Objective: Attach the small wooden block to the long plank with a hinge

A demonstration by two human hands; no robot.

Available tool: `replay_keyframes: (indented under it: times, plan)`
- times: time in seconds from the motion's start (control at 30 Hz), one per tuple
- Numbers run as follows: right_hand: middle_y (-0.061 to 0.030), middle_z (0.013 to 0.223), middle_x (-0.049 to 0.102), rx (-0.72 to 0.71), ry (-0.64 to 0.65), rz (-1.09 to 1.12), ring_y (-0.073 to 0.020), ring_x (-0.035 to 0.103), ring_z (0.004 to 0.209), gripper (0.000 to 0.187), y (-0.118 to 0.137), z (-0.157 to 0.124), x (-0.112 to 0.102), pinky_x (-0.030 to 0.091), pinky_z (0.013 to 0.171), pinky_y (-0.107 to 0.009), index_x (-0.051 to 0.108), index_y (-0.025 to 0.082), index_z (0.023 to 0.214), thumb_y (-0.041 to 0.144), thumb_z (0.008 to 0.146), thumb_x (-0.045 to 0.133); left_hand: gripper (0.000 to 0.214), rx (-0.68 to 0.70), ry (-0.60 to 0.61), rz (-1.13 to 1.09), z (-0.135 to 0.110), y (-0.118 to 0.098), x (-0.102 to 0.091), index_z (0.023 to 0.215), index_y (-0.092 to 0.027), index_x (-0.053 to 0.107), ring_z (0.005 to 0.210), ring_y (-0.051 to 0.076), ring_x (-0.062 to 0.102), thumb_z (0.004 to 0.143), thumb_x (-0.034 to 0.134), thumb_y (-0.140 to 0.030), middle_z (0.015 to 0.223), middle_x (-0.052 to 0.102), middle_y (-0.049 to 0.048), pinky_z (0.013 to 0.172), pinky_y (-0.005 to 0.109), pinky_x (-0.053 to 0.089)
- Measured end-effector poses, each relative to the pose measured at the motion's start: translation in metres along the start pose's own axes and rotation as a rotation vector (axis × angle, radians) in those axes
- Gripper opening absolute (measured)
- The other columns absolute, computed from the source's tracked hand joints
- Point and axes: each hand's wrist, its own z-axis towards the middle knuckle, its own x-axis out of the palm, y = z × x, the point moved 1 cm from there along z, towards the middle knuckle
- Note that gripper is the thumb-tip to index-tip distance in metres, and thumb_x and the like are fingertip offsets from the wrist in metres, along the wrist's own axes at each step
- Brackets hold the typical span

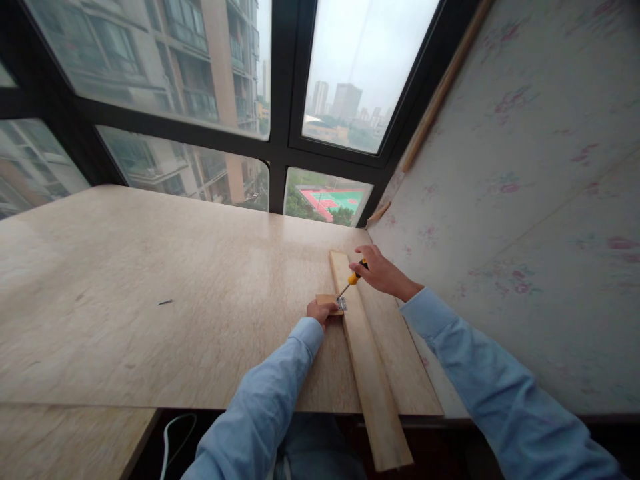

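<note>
My right hand (383,272) is closed round the orange and black handle of a screwdriver (351,281). Its tip points down at a small metal hinge (342,304) where a small wooden block (327,301) meets a long wooden plank (367,363). My left hand (320,311) presses on the near side of the small block, fingers curled against it. The plank lies lengthwise on the plywood table (150,293) and overhangs its near edge.
A wall with flowered paper (525,200) rises close on the right. Large dark-framed windows (280,133) stand behind the table. A small dark screw or nail (165,302) lies on the table to the left. A white cable (173,433) hangs below the table's front edge.
</note>
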Motion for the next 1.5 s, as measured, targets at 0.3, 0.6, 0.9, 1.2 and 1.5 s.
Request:
replay_keyframes:
  times: [0.3, 0.6, 0.9, 1.2, 1.5]
  plan:
    - [-0.0045, 0.089, 0.065, 0.007, 0.252, 0.012, -0.0173, 0.061, 0.080, 0.022, 0.005, -0.004, -0.025, 0.042, 0.070, -0.026, 0.054, 0.018, 0.104, 0.029, 0.085, 0.054, 0.035, -0.001, 0.009, -0.030, 0.004, 0.002, -0.002, 0.082, -0.009, 0.058, 0.056, 0.020, 0.065, 0.052, 0.069, 0.004, 0.068, 0.067, 0.0053, 0.053, 0.035, 0.057]
    - [-0.0168, 0.091, 0.068, 0.272, 0.048, -0.429, -0.0290, 0.067, 0.086, 0.049, 0.014, -0.007, -0.019, 0.046, 0.071, -0.035, 0.059, 0.015, 0.109, 0.055, 0.096, 0.035, 0.038, 0.004, 0.048, -0.055, 0.009, 0.006, -0.006, 0.083, -0.009, 0.059, 0.060, 0.022, 0.067, 0.050, 0.074, 0.002, 0.073, 0.069, 0.0081, 0.054, 0.034, 0.058]
    - [-0.0112, 0.122, 0.057, -0.030, 0.055, 0.191, -0.0194, 0.058, 0.106, 0.043, -0.014, -0.007, -0.006, 0.043, 0.094, -0.032, 0.051, 0.015, 0.121, 0.018, 0.079, 0.054, 0.041, 0.003, 0.050, -0.069, 0.006, 0.005, -0.006, 0.087, -0.007, 0.061, 0.062, 0.023, 0.068, 0.049, 0.075, 0.003, 0.075, 0.069, 0.0097, 0.053, 0.032, 0.057]
    - [-0.0169, 0.081, 0.067, 0.345, 0.015, -0.426, -0.0311, 0.066, 0.080, 0.057, 0.010, -0.008, -0.020, 0.044, 0.065, -0.034, 0.065, 0.015, 0.088, 0.065, 0.090, 0.038, 0.041, 0.007, 0.030, -0.071, 0.004, 0.004, -0.005, 0.089, -0.006, 0.059, 0.057, 0.021, 0.066, 0.051, 0.073, 0.003, 0.074, 0.069, 0.0090, 0.050, 0.031, 0.056]
    - [-0.0128, 0.123, 0.060, 0.171, 0.313, 0.380, -0.0179, 0.062, 0.099, 0.053, -0.009, -0.003, -0.018, 0.047, 0.083, -0.027, 0.046, 0.013, 0.128, 0.017, 0.077, 0.057, 0.036, 0.007, 0.003, -0.048, 0.004, 0.004, -0.003, 0.082, -0.008, 0.059, 0.058, 0.021, 0.066, 0.050, 0.072, 0.003, 0.072, 0.068, 0.0078, 0.052, 0.034, 0.057]
